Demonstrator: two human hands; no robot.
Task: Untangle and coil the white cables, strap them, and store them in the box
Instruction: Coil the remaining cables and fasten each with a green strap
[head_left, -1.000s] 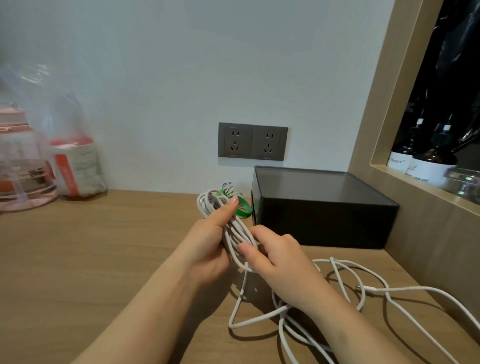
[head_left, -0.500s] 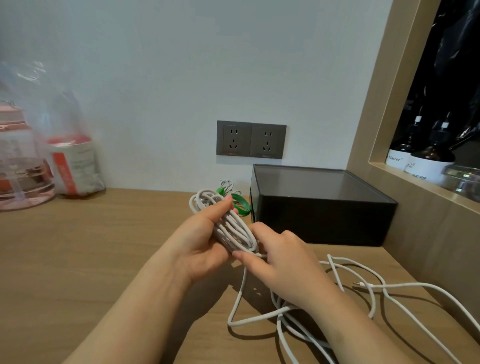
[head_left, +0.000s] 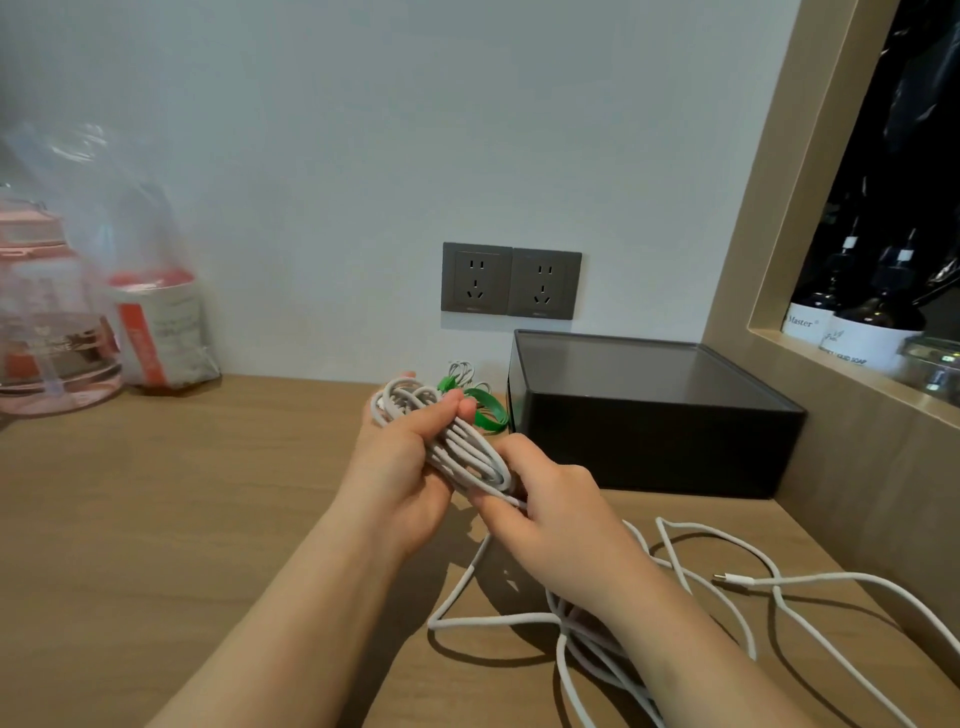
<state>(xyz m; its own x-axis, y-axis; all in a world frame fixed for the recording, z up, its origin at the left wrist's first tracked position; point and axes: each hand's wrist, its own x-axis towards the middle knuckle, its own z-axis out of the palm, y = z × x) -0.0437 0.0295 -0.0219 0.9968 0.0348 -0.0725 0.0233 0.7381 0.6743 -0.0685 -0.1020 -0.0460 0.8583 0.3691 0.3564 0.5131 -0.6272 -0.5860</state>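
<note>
My left hand (head_left: 400, 467) grips a coil of white cable (head_left: 467, 452) above the wooden desk, thumb pressed across its loops. My right hand (head_left: 550, 525) pinches the cable strand at the coil's lower end. From there the loose white cable (head_left: 727, 566) trails in tangled loops over the desk to the right, one plug end (head_left: 732, 579) lying free. A green strap (head_left: 485, 408) and a small strapped white bundle (head_left: 460, 371) lie behind the coil. The black box (head_left: 649, 410) stands closed at the right, against the wall.
Two grey wall sockets (head_left: 511, 280) sit above the box. A pink jar (head_left: 47, 332) and a plastic-wrapped packet (head_left: 156, 327) stand at the back left. A wooden niche with dark bottles (head_left: 857, 327) borders the right side.
The coil has tilted and shifted slightly left in my left hand. My right hand has moved up to the coil's lower end, drawing in more cable; the loose loops shifted on the desk.
</note>
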